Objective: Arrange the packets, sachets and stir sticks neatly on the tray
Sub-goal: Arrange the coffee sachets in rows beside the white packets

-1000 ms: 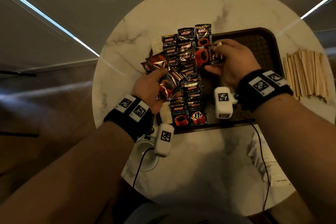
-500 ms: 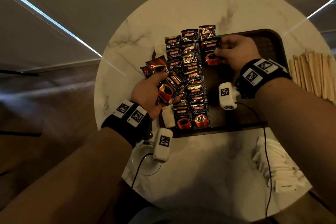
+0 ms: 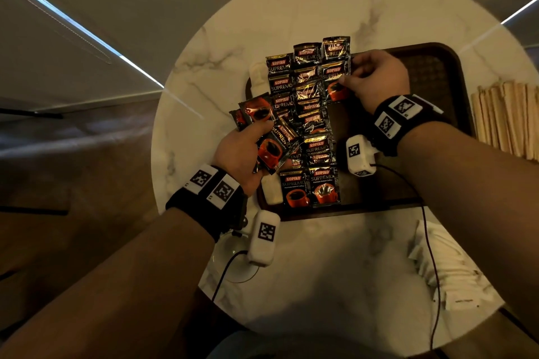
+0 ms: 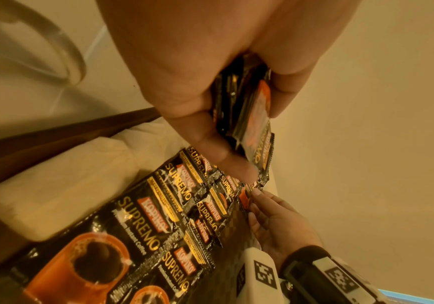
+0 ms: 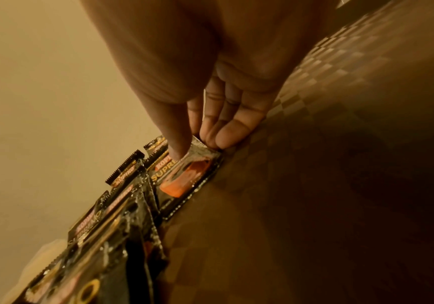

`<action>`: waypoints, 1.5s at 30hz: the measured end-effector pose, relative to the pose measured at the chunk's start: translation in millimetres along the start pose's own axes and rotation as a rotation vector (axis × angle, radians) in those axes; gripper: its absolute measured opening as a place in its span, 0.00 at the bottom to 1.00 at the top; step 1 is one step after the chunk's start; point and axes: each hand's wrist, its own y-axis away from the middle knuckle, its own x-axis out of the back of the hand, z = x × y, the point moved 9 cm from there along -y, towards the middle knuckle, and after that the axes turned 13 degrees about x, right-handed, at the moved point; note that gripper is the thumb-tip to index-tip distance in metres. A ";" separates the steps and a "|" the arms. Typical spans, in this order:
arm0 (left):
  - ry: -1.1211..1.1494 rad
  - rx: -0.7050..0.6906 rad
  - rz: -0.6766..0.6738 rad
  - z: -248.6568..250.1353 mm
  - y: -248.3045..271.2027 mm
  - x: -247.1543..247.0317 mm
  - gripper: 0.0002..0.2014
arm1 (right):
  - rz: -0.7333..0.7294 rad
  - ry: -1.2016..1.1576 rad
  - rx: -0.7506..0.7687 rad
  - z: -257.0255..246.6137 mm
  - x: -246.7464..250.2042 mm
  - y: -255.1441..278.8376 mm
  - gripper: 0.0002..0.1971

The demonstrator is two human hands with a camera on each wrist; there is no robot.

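Note:
A dark brown tray (image 3: 431, 201) lies on the round marble table (image 3: 320, 3). Black Kopiko coffee packets (image 3: 316, 122) lie in overlapping columns on the tray's left part. My left hand (image 3: 248, 151) grips a fanned bunch of coffee packets (image 3: 269, 151) beside those columns; in the left wrist view the bunch (image 4: 252, 123) sits between thumb and fingers. My right hand (image 3: 370, 79) pinches the right edge of one coffee packet (image 3: 335, 81) lying in the third column; in the right wrist view thumb and fingertips (image 5: 220, 135) hold that packet (image 5: 184, 176) against the tray.
Wooden stir sticks (image 3: 507, 116) lie in a pile right of the tray. White sachets (image 3: 446, 268) are heaped at the table's near right. Two white sachets (image 3: 271, 192) sit at the tray's left edge. A glass saucer (image 3: 230, 265) is under my left wrist.
My right hand carried a coffee packet from the middle of the tray up and left, and set it down in the third column. My left hand kept its bunch almost still.

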 end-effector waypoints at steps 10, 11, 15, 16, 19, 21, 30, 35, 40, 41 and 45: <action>0.032 0.008 0.013 -2.0 0.2 1.6 0.08 | 0.039 -0.050 -0.007 -1.2 0.2 -0.3 0.13; 0.032 0.007 0.008 -2.1 0.4 1.2 0.09 | 0.035 -0.051 -0.011 -0.7 0.4 0.4 0.13; -0.001 -0.009 -0.013 -2.2 -1.3 -1.3 0.09 | 0.068 -0.058 0.000 -7.3 10.9 8.2 0.13; -0.033 -0.035 -0.004 -0.8 -2.1 -1.6 0.09 | 0.076 -0.074 0.017 -12.9 14.0 11.5 0.12; -0.150 -0.100 -0.023 1.9 -1.9 -10.5 0.09 | -0.042 -0.249 0.105 -43.6 9.9 29.2 0.11; -0.240 -0.116 -0.071 1.3 -0.7 -20.3 0.10 | -0.249 -0.345 0.205 -74.9 -2.1 47.0 0.14; -0.497 -0.106 -0.208 -0.9 10.4 -42.9 0.23 | -0.591 -0.199 0.369 -115.0 -17.6 76.9 0.15; -0.321 -0.113 -0.177 3.4 9.4 -29.1 0.13 | -0.437 -0.260 0.278 -85.2 7.7 69.2 0.06; -0.095 -0.101 -0.064 5.5 5.6 -5.9 0.05 | -0.022 -0.646 -0.208 -6.3 28.7 61.1 0.10; -0.059 -0.102 -0.054 5.8 4.9 -2.6 0.05 | 0.023 -0.681 -0.328 11.3 27.1 62.5 0.11; 0.042 -0.102 -0.042 7.1 5.6 3.2 0.06 | 0.015 -0.567 -0.489 43.4 21.8 61.6 0.16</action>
